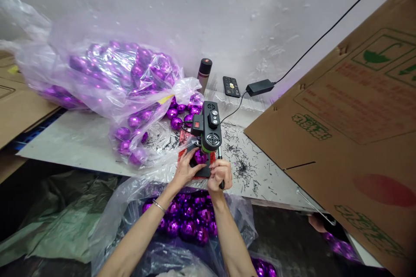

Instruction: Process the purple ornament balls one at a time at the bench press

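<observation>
The left hand (186, 167) steadies a purple faceted ball (200, 156) between thumb and fingers, beneath the press head (212, 126); the right hand's (220, 174) fingers clamp its lever handle (222, 185). Pressing seems underway; next calls for steady, controlled levering.

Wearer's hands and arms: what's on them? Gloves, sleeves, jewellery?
No gloves: left hand and right hand are both bare. No sleeves show along the left forearm or right forearm. A thin, silver-coloured bangle circles the left wrist; nothing shows on the right wrist. Rings: too small to tell.
</observation>
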### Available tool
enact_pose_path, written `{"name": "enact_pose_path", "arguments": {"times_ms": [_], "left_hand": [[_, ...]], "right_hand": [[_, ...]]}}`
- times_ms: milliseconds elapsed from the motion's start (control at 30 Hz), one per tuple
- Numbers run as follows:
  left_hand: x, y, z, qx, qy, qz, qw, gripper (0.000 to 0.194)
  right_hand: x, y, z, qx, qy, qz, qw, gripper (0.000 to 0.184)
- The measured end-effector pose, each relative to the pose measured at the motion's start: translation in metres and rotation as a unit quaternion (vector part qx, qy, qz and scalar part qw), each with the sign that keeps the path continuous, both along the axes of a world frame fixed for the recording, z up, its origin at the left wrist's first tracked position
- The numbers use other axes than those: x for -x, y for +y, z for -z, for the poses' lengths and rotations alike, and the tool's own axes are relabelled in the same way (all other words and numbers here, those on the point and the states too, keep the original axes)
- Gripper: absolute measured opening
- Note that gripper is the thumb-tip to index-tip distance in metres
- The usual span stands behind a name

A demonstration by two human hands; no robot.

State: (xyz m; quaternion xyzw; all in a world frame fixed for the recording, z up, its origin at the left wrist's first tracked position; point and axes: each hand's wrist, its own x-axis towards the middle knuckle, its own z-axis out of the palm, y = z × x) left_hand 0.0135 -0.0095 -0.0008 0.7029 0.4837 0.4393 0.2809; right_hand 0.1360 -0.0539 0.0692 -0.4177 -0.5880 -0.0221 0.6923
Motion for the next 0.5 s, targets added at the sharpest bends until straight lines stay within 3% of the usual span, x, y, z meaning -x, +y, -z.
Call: {"name": "enact_pose_path", "arguments": {"times_ms": [333,400,500], "left_hand": [[-0.001,0.003,0.007,0.026,-0.028,-0.002,0.999,0.063],[-0.001,0.005,0.005,0.026,-0.037,0.004,0.999,0.063],[-0.003,0.008,0.001,0.033,-0.043,0.008,0.998,0.064]], "right_hand": [[0.002,0.004,0.003,-0.023,-0.023,-0.008,0.999,0.036],[0.004,0.002,-0.004,-0.02,-0.017,-0.005,1.0,0.036],[0.007,-0.001,-0.031,0.007,0.016,0.007,1.0,0.037]]}}
